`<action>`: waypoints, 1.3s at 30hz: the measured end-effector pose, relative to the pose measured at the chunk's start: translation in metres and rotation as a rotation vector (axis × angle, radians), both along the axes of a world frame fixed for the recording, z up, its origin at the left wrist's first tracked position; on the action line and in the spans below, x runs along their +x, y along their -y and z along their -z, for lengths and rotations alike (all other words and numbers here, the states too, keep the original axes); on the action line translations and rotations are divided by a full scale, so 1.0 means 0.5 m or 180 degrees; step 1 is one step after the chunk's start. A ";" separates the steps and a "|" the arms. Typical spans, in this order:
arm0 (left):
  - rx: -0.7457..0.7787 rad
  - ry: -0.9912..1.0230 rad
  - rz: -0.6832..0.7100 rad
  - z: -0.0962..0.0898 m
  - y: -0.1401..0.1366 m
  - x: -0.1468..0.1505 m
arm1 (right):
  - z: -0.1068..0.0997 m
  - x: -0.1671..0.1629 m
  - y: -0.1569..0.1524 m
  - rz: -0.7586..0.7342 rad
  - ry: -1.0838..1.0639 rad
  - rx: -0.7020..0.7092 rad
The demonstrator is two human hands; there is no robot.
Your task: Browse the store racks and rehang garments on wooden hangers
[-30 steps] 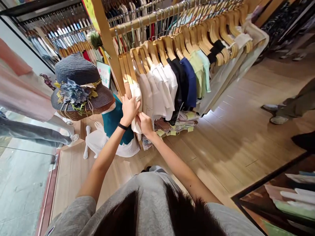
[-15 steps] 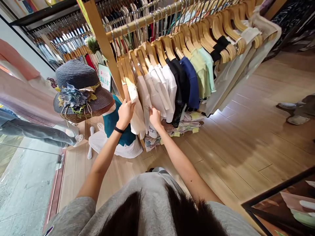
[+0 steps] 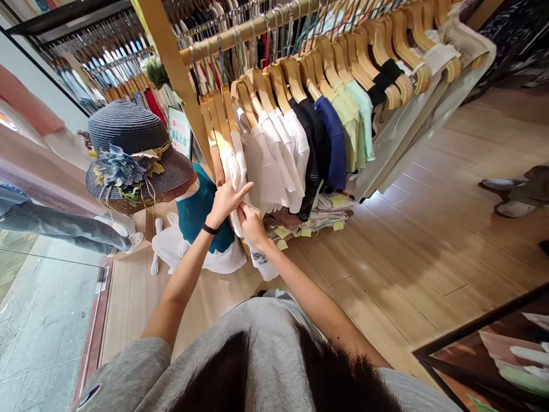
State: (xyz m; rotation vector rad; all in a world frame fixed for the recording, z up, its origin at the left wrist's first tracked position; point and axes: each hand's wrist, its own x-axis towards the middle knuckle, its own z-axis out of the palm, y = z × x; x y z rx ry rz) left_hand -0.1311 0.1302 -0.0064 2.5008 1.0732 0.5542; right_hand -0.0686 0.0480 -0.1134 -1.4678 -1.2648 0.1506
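My left hand (image 3: 226,201) is at the left end of the rack, beside white garments on hangers. Its thumb is stretched out to the right, and its fingers lie against the cloth, partly hidden. Close by, with its fingertips almost meeting the left hand, my right hand (image 3: 253,224) is closed on a white shirt. The printed lower part of this white shirt (image 3: 265,266) hangs below my right wrist, pulled toward me. Another white shirt (image 3: 261,171) hangs just right of my hands.
A wooden rail (image 3: 249,28) carries several hangers with tops and trousers. On the left stands a mannequin in a straw hat (image 3: 128,131) and teal top (image 3: 199,212). Folded packs (image 3: 326,214) lie under the rack. A person's shoes (image 3: 510,207) show at the right.
My right hand has moved left with the printed white shirt, up to my left hand. The left thumb has spread out. A gap has opened between the hangers.
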 end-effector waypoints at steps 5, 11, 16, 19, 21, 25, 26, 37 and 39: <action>0.0285 -0.0176 -0.0334 0.016 -0.012 0.000 | -0.018 0.044 0.009 0.0148 0.0076 0.0075; 0.0252 -0.0319 -0.0419 0.019 -0.015 0.000 | -0.030 0.183 -0.032 0.1727 0.0313 0.0262; 0.0197 -0.0220 -0.0392 0.020 -0.019 0.002 | -0.020 0.254 -0.069 0.1687 0.0230 -0.0562; 0.0188 -0.0153 -0.0366 0.023 -0.024 0.001 | -0.016 0.285 -0.056 0.1493 0.0053 -0.0760; 0.0184 -0.0126 -0.0350 0.026 -0.026 0.001 | -0.019 0.301 -0.040 0.1481 -0.0023 -0.0791; 0.0189 -0.0080 -0.0322 0.030 -0.029 0.002 | -0.033 0.295 -0.013 0.1566 0.0145 -0.0833; 0.0183 -0.0068 -0.0308 0.031 -0.030 0.002 | -0.037 0.282 -0.009 0.1488 0.0203 -0.0822; 0.0007 0.0178 -0.0153 0.041 -0.044 0.001 | -0.051 0.098 -0.023 0.0141 0.0737 -0.0585; -0.0048 0.0200 -0.0120 0.040 -0.047 0.000 | -0.050 0.089 -0.029 0.0061 0.0767 -0.0591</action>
